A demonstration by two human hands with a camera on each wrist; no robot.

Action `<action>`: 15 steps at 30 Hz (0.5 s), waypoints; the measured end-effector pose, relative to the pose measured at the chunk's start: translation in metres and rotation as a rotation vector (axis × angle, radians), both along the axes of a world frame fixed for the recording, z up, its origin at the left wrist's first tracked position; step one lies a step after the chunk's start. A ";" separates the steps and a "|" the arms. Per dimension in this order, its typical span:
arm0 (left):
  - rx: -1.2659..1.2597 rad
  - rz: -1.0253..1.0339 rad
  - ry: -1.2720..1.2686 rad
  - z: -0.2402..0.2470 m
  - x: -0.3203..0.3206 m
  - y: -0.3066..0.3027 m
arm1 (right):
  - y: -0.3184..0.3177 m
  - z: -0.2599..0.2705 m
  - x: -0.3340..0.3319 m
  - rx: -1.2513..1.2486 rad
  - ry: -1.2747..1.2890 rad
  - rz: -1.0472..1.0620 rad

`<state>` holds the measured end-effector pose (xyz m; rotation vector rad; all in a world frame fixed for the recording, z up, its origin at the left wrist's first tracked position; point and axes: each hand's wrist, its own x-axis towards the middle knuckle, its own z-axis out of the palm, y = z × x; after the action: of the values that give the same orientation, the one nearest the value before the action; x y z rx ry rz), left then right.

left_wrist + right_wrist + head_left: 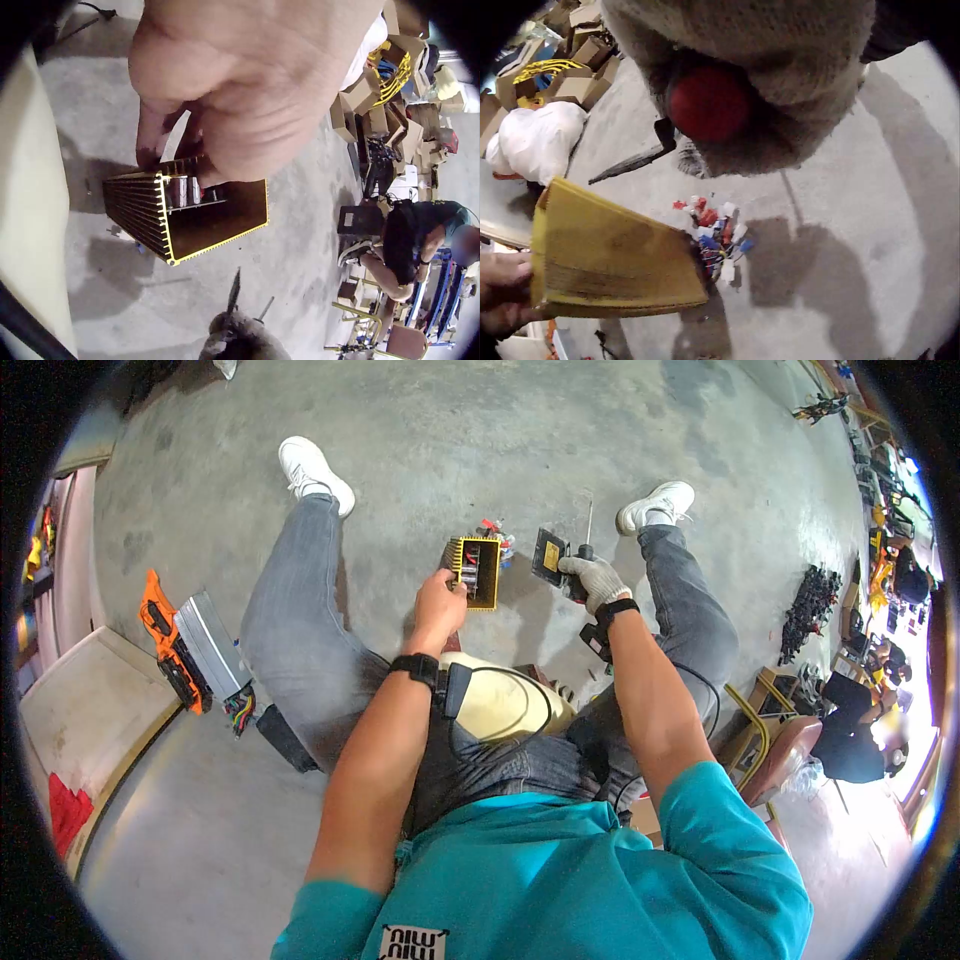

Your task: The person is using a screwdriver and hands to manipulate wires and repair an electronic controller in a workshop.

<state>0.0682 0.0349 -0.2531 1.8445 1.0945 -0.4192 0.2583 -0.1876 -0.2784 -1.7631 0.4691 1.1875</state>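
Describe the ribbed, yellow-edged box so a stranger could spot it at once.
In the head view, over the grey concrete floor, find the bare left hand. It grips the ribbed, yellow-edged box, hollow and open, unlike the flat dark plate with a yellow label at the gloved right hand.

Head view from above, wrist views close

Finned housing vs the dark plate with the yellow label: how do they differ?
Shape: the finned housing is a deep hollow box, open at one end; the dark plate is thin and flat.
Yellow: the housing's rim is yellow; the plate carries a yellow label.
Grip: the bare left hand holds the housing, the gloved right hand the plate.
Shared: both look roughly rectangular.
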 end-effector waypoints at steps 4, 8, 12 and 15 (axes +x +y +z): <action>0.001 -0.005 -0.001 -0.003 -0.005 -0.002 | -0.003 -0.032 0.026 -0.210 0.092 0.112; -0.003 0.004 -0.016 0.001 -0.003 -0.004 | 0.008 -0.048 0.046 -0.255 0.201 0.249; 0.048 -0.047 -0.039 0.005 -0.004 -0.005 | 0.013 -0.088 0.058 -0.265 0.221 0.345; 0.057 -0.068 -0.040 0.013 0.001 -0.004 | 0.020 -0.094 0.064 -0.234 0.207 0.354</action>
<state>0.0696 0.0312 -0.2397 1.9367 1.0282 -0.3931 0.3222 -0.1677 -0.3727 -1.9877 0.4420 1.6296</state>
